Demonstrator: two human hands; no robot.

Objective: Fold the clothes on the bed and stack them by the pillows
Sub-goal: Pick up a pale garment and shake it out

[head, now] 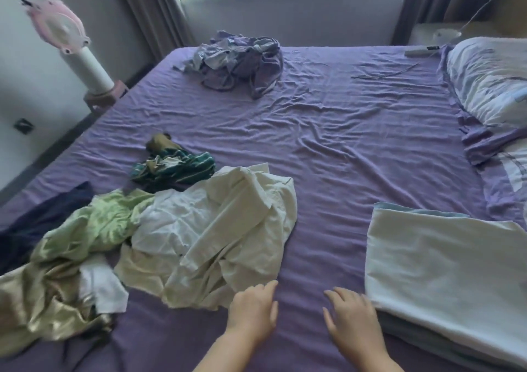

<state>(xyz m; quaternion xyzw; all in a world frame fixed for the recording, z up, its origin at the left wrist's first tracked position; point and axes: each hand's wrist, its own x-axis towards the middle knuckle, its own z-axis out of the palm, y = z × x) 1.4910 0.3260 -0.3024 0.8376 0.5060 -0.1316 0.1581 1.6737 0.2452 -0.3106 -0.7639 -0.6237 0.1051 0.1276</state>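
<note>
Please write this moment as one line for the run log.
left hand: open, holds nothing | right hand: open, beside folded stack | cream garment: unfolded | next, likely: cream garment

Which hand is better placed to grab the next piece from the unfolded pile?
Probably the left hand: open, its fingertips almost at the cream garment. The right hand lies beside the folded stack, away from the pile.

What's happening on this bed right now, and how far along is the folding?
A person's left hand and right hand hover open over the purple bed sheet, holding nothing. A folded white cloth tops a stack at the right, near the pale striped pillows. A crumpled cream garment, a shiny green one and a green striped one lie unfolded at the left.
</note>
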